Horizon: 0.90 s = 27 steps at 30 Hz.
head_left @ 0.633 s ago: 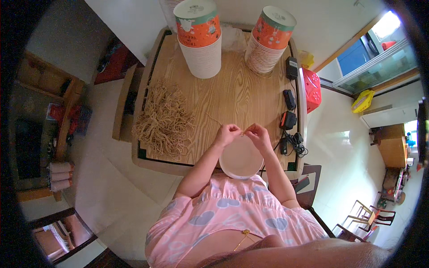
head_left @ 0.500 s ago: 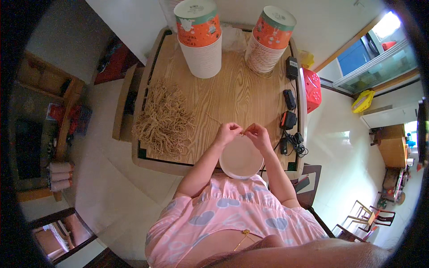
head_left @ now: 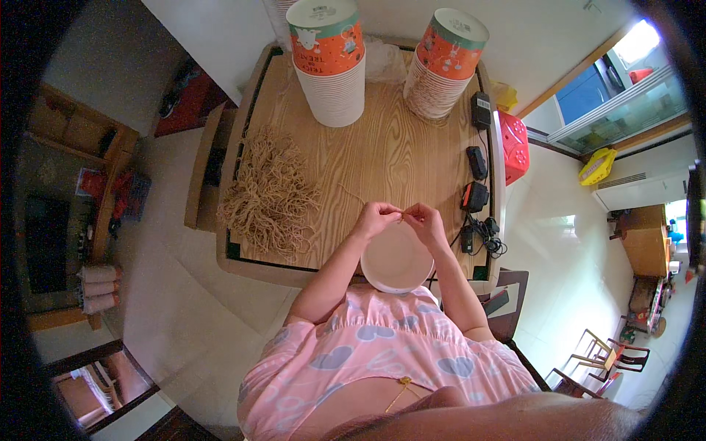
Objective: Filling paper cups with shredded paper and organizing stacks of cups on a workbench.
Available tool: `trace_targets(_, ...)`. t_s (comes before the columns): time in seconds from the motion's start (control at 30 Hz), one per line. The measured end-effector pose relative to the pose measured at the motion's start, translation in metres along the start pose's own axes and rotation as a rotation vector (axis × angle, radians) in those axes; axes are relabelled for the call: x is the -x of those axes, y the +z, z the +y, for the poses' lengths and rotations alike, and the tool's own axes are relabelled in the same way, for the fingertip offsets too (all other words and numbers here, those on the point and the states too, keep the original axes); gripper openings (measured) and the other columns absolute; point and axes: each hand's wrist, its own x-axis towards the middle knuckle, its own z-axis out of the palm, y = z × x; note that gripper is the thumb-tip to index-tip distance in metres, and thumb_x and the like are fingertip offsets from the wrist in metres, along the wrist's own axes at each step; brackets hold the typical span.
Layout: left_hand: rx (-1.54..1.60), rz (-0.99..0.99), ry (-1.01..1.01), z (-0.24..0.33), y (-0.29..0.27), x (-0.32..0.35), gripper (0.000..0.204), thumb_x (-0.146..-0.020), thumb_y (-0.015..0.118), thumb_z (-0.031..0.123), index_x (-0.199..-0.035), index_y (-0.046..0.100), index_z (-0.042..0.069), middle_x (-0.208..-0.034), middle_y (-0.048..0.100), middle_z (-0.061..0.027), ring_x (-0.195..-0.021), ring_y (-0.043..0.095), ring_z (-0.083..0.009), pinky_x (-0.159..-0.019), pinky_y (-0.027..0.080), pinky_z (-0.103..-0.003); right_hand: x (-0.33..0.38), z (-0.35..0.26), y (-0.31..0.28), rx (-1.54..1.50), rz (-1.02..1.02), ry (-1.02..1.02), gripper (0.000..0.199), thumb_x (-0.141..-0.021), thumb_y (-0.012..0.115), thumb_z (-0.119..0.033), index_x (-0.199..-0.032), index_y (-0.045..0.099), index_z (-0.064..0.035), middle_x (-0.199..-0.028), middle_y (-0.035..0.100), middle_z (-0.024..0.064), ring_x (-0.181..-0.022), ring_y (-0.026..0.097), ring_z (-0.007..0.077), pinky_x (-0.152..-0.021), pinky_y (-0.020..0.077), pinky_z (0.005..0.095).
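Note:
Both my hands meet at the far rim of a round paper bucket, whose pale inside faces up at the table's near edge. Pinched in the fingertips of my left hand is a strand of tan twine, its loose end trailing over the wood to the upper left. My right hand pinches at the same spot, fingertips almost touching the left ones. The short piece between them is mostly hidden by the fingers. A tangled heap of cut twine lies to the left of my hands.
Two upside-down stacks of paper buckets, a left stack and a right stack, stand at the table's far side. Along the right edge lie a black adapter, a battery pack and coiled cable. A red stool stands beyond.
My fingertips have drawn closer together over the rim, and less of the piece between them shows. The bucket and the twine heap stay in place.

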Motion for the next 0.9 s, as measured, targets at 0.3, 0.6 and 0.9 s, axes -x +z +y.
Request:
trace_targets(0.3, -0.099, -0.026, -0.022, -0.009, -0.004, -0.001, 0.015, -0.075, 0.063, 0.009, -0.088, 0.066, 0.001, -0.077, 0.064, -0.0030, -0.071, 0.057, -0.0091, -0.066, 0.046, -0.024, 0.001, -0.006, -0.001, -0.042, -0.022, 0.041, 0.005, -0.078, 0.060, -0.004, -0.080, 0.059, 0.0000, -0.071, 0.059, 0.0010, -0.066, 0.052, 0.0056, -0.060, 0.0414, 0.0196)
trace_targets(0.6, -0.068, 0.051, 0.000, -0.012, -0.002, -0.002, 0.009, -0.075, 0.064, 0.012, -0.077, 0.064, 0.003, -0.071, 0.062, -0.0015, -0.064, 0.054, -0.0064, -0.059, 0.044, -0.023, 0.002, -0.009, 0.000, -0.114, 0.020, 0.073, 0.009, -0.079, 0.060, -0.007, -0.083, 0.059, 0.0008, -0.073, 0.060, 0.0024, -0.068, 0.053, 0.0076, -0.062, 0.0423, 0.0207)
trace_targets(0.9, -0.028, 0.051, -0.001, -0.017, -0.004, -0.005, 0.011, -0.073, 0.065, 0.013, -0.076, 0.064, 0.003, -0.070, 0.062, -0.0017, -0.065, 0.055, -0.0072, -0.060, 0.044, -0.023, 0.001, -0.004, -0.003, -0.003, -0.067, 0.029, 0.008, -0.079, 0.060, -0.008, -0.082, 0.059, -0.0006, -0.071, 0.058, 0.0004, -0.066, 0.051, 0.0069, -0.060, 0.0407, 0.0203)
